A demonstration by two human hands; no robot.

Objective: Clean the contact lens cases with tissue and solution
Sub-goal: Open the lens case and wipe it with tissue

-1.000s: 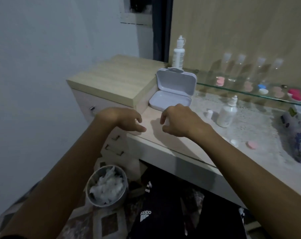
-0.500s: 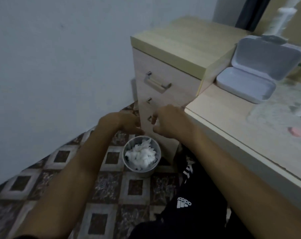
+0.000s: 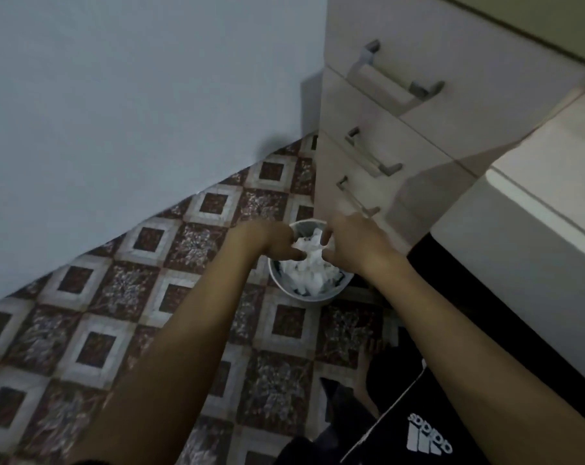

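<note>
My left hand and my right hand meet just above a small round waste bin on the floor. Between their fingertips is a crumpled white tissue, pinched from both sides. The bin is filled with several used white tissues. No lens case or solution bottle is in view; the desk top is out of the frame.
A drawer unit with three metal handles stands right behind the bin. The desk's front edge runs along the right. A pale wall is on the left, patterned floor tiles lie below, and my leg in black shorts is at the bottom right.
My view has swung down from the desk to the floor. Both hands have come off the desk edge and moved down over the bin, staying close together.
</note>
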